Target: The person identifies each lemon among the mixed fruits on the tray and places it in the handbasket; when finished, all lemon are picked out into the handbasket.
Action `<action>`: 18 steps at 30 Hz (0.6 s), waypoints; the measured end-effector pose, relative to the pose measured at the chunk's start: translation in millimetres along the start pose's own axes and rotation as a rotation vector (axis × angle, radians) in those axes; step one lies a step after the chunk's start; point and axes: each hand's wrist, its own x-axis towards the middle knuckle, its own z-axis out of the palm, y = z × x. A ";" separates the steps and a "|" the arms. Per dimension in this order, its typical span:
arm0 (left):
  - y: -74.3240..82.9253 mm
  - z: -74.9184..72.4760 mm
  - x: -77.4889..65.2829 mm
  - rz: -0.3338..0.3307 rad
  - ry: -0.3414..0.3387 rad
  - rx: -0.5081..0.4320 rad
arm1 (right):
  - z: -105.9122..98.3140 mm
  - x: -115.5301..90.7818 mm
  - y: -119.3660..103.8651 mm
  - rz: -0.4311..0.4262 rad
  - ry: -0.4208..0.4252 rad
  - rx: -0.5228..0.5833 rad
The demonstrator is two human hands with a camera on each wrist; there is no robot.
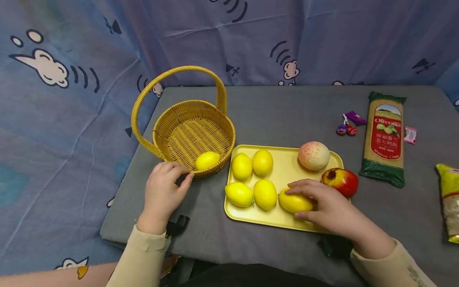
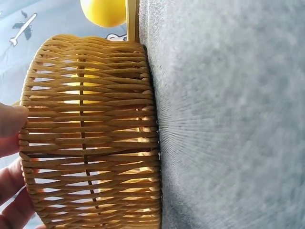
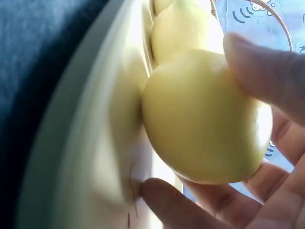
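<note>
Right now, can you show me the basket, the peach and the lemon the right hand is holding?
Basket (image 1: pixel 193 138): head view, on the bare woven floor inside it.
Peach (image 1: pixel 314 156): head view, on the middle of its rounded top.
Held lemon (image 3: pixel 204 117): right wrist view, on its smooth side.

- Table (image 1: pixel 276 115): grey covering, against the cloth.
- Cloth (image 1: pixel 258 48): blue-purple, hanging behind and at the left; printed with pale cloud shapes, dark arcs and small dark figures.
- Peach (image 1: pixel 314 156): pale, with a pink-red flush; beyond and left of the red fruit.
- Red fruit (image 1: pixel 340 182): red with yellow patches, dark hollow at one end.
- Pasta pack (image 1: pixel 385 137): green ends, red "Olivoilà" label; lying flat, label up.
- Lollipops (image 1: pixel 342 129): two, left of the pack, one purplish-blue, one red.
- Purple sweet (image 1: pixel 355 117): just beyond them.
- Pink sweet (image 1: pixel 410 135): just right of the pack.
- Bag (image 1: pixel 451 199): yellow-green, cut off at the right edge.
</note>
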 end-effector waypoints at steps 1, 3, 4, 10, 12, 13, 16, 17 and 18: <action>-0.5 -0.1 -0.5 -0.002 -0.002 0.002 | 0.9 1.0 0.4 0.003 -0.005 -0.003; -0.9 -0.7 -0.8 -0.005 -0.008 0.017 | 2.7 2.5 1.3 0.010 -0.010 -0.008; -0.7 -1.0 -0.7 -0.003 -0.011 0.025 | 3.4 2.8 2.1 0.012 -0.009 -0.010; 0.2 0.4 0.2 0.007 -0.027 0.046 | -3.1 1.6 1.6 0.036 -0.003 0.146; -1.0 1.8 -0.1 -0.001 -0.028 0.034 | -9.6 4.1 -3.3 0.008 0.011 0.238; -1.6 2.3 -0.2 -0.005 -0.028 0.027 | -12.9 6.6 -6.5 -0.014 0.022 0.275; -2.5 1.8 0.0 -0.026 -0.035 0.016 | -20.6 19.0 -18.6 -0.102 0.045 0.374; -2.9 1.5 0.2 -0.032 -0.039 0.016 | -22.7 24.2 -23.3 -0.129 0.046 0.409; -3.1 0.9 0.4 -0.038 -0.045 0.017 | -24.1 29.7 -28.6 -0.152 0.046 0.442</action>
